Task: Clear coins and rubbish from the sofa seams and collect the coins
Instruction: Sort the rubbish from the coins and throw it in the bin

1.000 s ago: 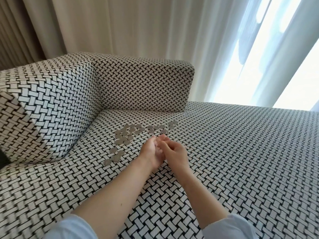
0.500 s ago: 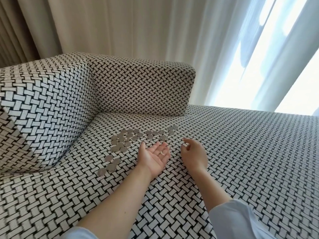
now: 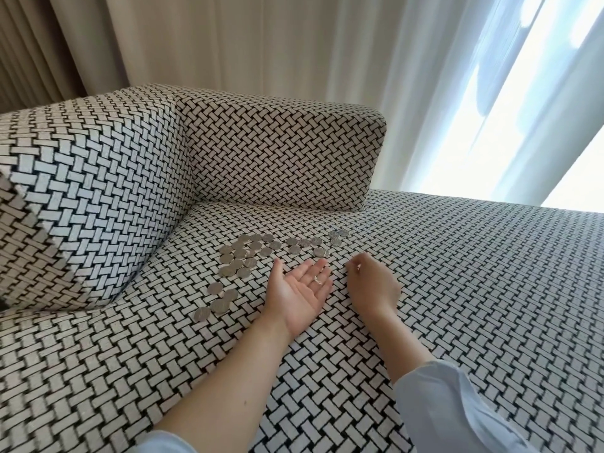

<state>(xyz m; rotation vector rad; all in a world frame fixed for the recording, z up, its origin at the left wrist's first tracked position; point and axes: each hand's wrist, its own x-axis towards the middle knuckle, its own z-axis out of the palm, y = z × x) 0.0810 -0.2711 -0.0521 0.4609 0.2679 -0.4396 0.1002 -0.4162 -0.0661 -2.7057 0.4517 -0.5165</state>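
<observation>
Hands parted since a second ago: then pressed together over the seat, now side by side and apart, as they already were half a second back. View has dipped slightly.

Sofa (image 3: 457, 322), black-and-white basket-weave cover, fills the lower two thirds of the frame. Back cushion (image 3: 277, 152) at upper centre, arm block (image 3: 91, 197) at left. Seam (image 3: 277, 206) where the back cushion meets the seat shows nothing lodged in it. Pale curtains (image 3: 245, 44) across the top, bright window at upper right.

Left hand (image 3: 299, 292), centre frame, lies palm up on the seat, fingers released and flat. Right hand (image 3: 372, 286) just beside it, back to the camera, fingers curled with thumb and forefinger tips close; cannot tell whether they pinch anything. Light blue sleeve (image 3: 441, 403) at lower right.

Coins (image 3: 248, 253) lie flat on the seat, a loose scatter from left of centre up toward the back cushion, the nearest just beyond the left fingertips. One small pale bit (image 3: 318, 280) sits in the left palm; too small to tell coin from rubbish.

Progress, as judged: coins appear out of the seams and laid in the open, so clearing looks largely done. Collecting has barely begun; nearly the whole scatter is left to gather. No container in view.
</observation>
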